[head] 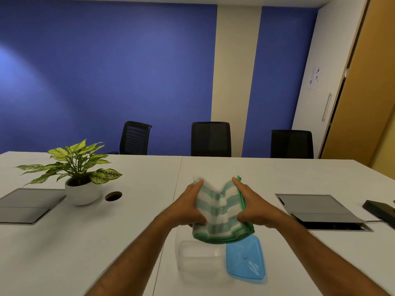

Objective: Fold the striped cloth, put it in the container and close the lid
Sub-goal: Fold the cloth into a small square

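The clear plastic container [198,259] sits at six o'clock; both hands [188,208] [254,210] pinch the soft, limp green-striped cloth [220,212] by its side edges.

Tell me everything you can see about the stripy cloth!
The striped cloth has green and white bands with a darker green hem, and looks like soft towelling. It is folded into a thick bundle that sags in the middle. The left hand and right hand pinch its two sides, holding it in the air just above the clear container, beside the blue lid.
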Demonstrator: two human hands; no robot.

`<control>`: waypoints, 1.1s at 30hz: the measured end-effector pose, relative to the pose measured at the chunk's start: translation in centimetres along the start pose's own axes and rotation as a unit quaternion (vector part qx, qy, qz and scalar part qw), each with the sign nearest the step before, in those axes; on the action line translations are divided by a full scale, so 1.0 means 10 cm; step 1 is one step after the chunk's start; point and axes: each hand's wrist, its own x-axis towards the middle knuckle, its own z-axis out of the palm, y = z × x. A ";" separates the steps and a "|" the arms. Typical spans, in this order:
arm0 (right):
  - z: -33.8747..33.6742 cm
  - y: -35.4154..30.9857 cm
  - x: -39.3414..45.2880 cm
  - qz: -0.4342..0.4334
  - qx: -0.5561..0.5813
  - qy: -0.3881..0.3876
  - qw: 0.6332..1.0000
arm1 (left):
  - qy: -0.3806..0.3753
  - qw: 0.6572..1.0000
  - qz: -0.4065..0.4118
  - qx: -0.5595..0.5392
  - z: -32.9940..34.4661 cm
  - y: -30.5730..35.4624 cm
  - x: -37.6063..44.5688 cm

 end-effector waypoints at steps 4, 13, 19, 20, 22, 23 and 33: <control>0.14 -0.10 0.02 -0.017 -0.045 0.005 0.999 | 0.009 0.999 0.001 0.031 0.14 0.15 0.04; 0.39 -0.18 0.08 -0.048 -0.060 0.013 0.997 | 0.010 0.992 0.051 0.118 0.39 0.28 0.07; 0.43 -0.16 0.10 -0.045 -0.018 0.025 0.999 | -0.046 0.995 0.076 0.035 0.32 0.25 0.07; 0.45 -0.16 0.10 -0.044 -0.018 0.038 0.998 | -0.056 0.995 0.087 0.000 0.30 0.25 0.06; 0.47 -0.17 0.11 -0.041 -0.012 0.066 0.997 | -0.068 0.991 0.109 -0.043 0.29 0.24 0.05; 0.48 -0.18 0.11 -0.041 -0.006 0.077 0.996 | -0.074 0.989 0.117 -0.053 0.30 0.24 0.05; 0.41 0.00 0.10 -0.056 0.254 0.099 0.960 | 0.237 0.957 0.038 -0.165 0.29 0.20 0.04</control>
